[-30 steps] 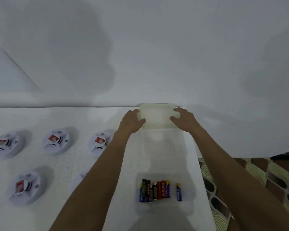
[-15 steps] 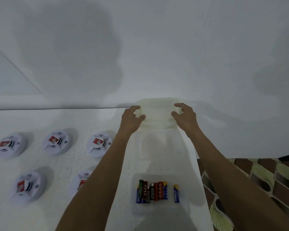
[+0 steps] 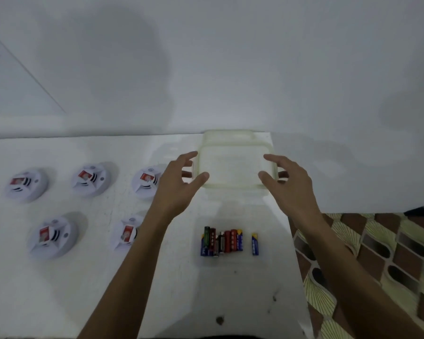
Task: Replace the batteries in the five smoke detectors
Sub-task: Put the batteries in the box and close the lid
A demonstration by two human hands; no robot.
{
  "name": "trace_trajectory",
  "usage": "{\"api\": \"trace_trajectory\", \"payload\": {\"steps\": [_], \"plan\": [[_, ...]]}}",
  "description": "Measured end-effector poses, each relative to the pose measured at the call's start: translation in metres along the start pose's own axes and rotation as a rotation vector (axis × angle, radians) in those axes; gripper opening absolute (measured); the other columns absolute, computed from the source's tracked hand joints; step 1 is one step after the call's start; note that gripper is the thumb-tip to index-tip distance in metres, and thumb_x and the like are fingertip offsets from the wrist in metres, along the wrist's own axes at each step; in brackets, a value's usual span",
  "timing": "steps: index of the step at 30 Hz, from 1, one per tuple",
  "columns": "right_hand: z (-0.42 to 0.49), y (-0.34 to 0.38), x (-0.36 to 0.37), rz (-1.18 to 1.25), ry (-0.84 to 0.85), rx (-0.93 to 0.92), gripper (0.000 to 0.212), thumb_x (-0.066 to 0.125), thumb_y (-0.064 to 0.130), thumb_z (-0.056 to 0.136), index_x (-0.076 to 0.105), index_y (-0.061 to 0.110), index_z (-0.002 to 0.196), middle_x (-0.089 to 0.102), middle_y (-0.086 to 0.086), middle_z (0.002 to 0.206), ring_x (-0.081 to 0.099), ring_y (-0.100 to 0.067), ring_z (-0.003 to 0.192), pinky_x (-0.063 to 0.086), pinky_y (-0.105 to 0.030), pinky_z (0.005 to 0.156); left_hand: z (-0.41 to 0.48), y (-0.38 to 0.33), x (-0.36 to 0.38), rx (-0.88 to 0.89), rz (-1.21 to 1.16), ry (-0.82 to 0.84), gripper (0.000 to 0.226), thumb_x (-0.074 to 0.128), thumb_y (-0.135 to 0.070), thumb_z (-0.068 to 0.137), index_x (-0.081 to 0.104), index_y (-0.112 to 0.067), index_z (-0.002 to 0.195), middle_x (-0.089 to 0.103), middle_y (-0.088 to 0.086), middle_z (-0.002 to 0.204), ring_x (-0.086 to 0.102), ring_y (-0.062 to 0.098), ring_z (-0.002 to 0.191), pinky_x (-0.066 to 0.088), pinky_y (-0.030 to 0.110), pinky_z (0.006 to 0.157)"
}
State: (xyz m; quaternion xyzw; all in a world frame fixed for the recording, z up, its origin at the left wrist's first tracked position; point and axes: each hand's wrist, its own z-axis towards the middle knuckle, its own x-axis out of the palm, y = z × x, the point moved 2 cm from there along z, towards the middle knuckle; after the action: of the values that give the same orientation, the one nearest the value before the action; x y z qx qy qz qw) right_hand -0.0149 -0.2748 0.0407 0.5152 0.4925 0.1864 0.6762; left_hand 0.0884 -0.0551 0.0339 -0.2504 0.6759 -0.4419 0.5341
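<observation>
- Head view: left hand [image 3: 179, 184] and right hand [image 3: 288, 184] are spread with relaxed fingers, one at each short side of a translucent plastic lid [image 3: 233, 165]; neither hand clasps anything.
- Fingertip contact with the lid edges cannot be confirmed; the thumbs hover over its near corners.
- The lid sits at the far edge of the white table [image 3: 59, 289], near the white wall [image 3: 206, 69].
- Loose batteries [image 3: 222, 241] lie side by side between the forearms, nearer the person than the lid; a single blue battery [image 3: 255, 243] lies just to their right, apart from the group.
- Five smoke detectors [image 3: 90, 178] rest on the table's left half, three in the far row and two in the near row, each showing a red label.
- Patterned floor [image 3: 377, 253] shows beyond the table's right edge.
</observation>
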Motion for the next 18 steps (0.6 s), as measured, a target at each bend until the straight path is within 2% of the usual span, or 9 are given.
{"api": "trace_trajectory", "payload": {"steps": [2,5,9,13,18], "plan": [[-0.027,-0.01,-0.002,-0.001,0.013,0.009,0.034,0.066,0.029,0.09,0.059,0.038,0.122,0.054,0.011,0.121,0.056,-0.008,0.102,0.048,-0.025,0.086,-0.025,0.006,0.002,-0.017,0.007,0.015,0.053,0.066,-0.038,0.085,0.045,-0.033,0.133,0.053,-0.006,0.123,0.058,0.008,0.099,0.051,0.023,0.076],[-0.062,-0.024,-0.003,-0.013,0.038,0.03,0.034,0.067,0.029,0.09,0.058,0.042,0.12,0.054,0.012,0.119,0.056,-0.005,0.1,0.049,-0.025,0.084,-0.06,0.016,0.006,-0.03,-0.013,0.022,0.049,0.067,-0.036,0.085,0.048,-0.035,0.13,0.054,-0.006,0.12,0.058,0.008,0.099,0.053,0.024,0.076],[-0.1,-0.038,-0.002,0.041,0.054,0.063,0.035,0.069,0.024,0.088,0.061,0.036,0.121,0.055,0.013,0.116,0.059,-0.007,0.096,0.049,-0.019,0.079,-0.097,0.032,0.008,-0.016,0.016,-0.001,0.042,0.066,-0.038,0.085,0.048,-0.04,0.124,0.054,-0.009,0.115,0.059,0.006,0.095,0.054,0.027,0.076],[-0.122,-0.046,0.008,0.022,0.073,0.052,0.037,0.07,0.021,0.087,0.061,0.035,0.121,0.053,0.018,0.115,0.057,-0.005,0.098,0.052,-0.027,0.084,-0.12,0.05,0.009,-0.062,0.057,-0.007,0.042,0.066,-0.04,0.084,0.048,-0.042,0.122,0.053,-0.009,0.114,0.057,0.003,0.093,0.05,0.021,0.073],[-0.132,-0.05,0.018,-0.034,0.09,0.049,0.039,0.069,0.023,0.088,0.057,0.04,0.121,0.052,0.011,0.118,0.054,-0.004,0.103,0.052,-0.034,0.09,-0.13,0.064,0.015,-0.067,0.065,-0.033,0.043,0.064,-0.039,0.086,0.048,-0.039,0.126,0.053,-0.009,0.114,0.055,0.0,0.095,0.047,0.02,0.071]]}}
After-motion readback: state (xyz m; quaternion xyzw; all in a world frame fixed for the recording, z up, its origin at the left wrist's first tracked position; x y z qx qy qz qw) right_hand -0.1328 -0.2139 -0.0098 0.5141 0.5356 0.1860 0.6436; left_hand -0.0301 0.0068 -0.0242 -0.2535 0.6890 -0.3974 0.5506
